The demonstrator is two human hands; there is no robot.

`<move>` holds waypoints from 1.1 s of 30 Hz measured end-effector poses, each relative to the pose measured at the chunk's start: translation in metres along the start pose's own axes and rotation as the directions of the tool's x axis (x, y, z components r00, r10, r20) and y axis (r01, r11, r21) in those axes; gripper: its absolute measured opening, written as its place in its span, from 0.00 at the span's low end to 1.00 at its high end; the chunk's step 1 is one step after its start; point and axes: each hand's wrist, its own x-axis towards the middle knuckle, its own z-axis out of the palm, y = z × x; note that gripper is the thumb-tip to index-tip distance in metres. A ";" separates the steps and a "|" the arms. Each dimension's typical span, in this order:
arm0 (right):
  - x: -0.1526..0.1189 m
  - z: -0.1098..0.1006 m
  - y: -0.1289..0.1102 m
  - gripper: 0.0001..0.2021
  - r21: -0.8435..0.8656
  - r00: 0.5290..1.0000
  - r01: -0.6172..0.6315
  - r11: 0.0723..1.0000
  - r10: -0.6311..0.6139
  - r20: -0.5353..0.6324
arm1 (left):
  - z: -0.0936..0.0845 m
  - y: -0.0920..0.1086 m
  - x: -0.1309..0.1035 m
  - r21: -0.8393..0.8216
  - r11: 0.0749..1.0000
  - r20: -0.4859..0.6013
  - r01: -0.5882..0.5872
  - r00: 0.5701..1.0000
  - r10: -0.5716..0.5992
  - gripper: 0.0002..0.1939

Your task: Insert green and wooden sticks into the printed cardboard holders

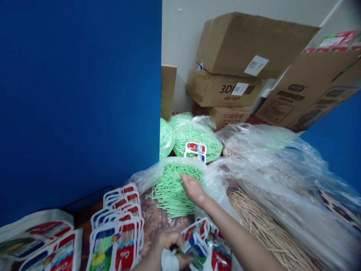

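Observation:
My right hand [194, 190] is at the right side of a heap of thin light-green sticks [172, 188] in an open clear plastic bag; its fingers are bunched toward the sticks and partly hidden, so their grip cannot be told. Low in the middle, my left hand [172, 244] is closed around a bottle-printed packet [197, 248] in blue, white and green. Beneath and beside that packet lie more packets [221, 258] with red fronts. At lower left stands an overlapping row of twin-bottle packets [115, 233], showing green and brown sticks through their fronts.
Brown sticks [262, 222] fill a clear bag [282, 169] at right. Behind are tied bags of green sticks [194, 135], with a packet [195, 151] leaning there. Cardboard boxes [239, 45] are stacked at the back. A blue panel [79, 94] rises at left.

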 end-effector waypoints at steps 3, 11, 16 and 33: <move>0.007 -0.004 0.007 0.12 0.272 0.995 -0.079 0.959 0.092 -0.033 | -0.004 -0.003 0.003 -0.050 0.998 0.010 0.045 0.999 -0.045 0.18; 0.010 -0.005 0.003 0.18 0.804 0.972 -0.150 0.575 0.234 0.014 | -0.010 -0.002 0.011 -0.104 0.978 -0.009 0.181 0.983 -0.183 0.17; 0.010 -0.032 -0.013 0.22 0.941 0.953 -0.075 0.329 0.302 -0.030 | -0.015 0.006 0.016 0.032 0.974 -0.134 0.225 0.967 -0.219 0.13; -0.021 -0.100 -0.086 0.10 0.932 0.919 0.236 0.274 0.249 -0.305 | -0.032 0.019 0.042 0.227 0.965 -0.250 0.135 0.965 -0.077 0.15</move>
